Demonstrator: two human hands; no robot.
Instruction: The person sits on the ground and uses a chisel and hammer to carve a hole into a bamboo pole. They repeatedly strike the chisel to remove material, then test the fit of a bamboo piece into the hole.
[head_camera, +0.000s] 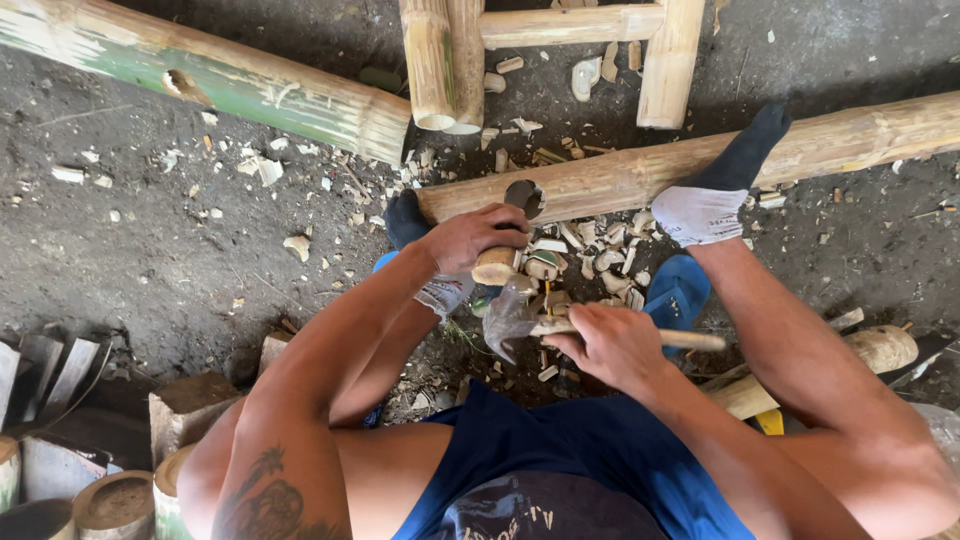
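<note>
**Two hands closed on tools over a holed bamboo pole**

A short stub of wood or bamboo (497, 264) is gripped in the left hand (470, 238), whose fingers are wrapped fully round it so that only its pale cut end is seen below the fist. A thin wooden handle (690, 340) is enclosed by the right hand (610, 345); its free end is seen past the knuckles to the right, and a grey blade (505, 320) is seen at the other side of the fist. Neither hand is open.

One bamboo pole (850, 135) with one round hole (524, 197) cut into it is laid across the ground just beyond both hands. The hole is placed directly above the left fist, almost touching it, while the right hand is kept nearer the body and somewhat to the right. The pole is pinned by two socked feet: a white-and-black sock (712, 195) rests on it to the right, and a dark sock (405, 220) is set at its left end.

Two blue sandals are counted, the clearer one (678, 290) beside the right hand. Many pale chips (590, 250) are scattered between the hands and the pole. One thick green-tinged bamboo trunk (230, 80) is laid at upper left, and a frame of several bamboo pieces (560, 25) at the top.
</note>
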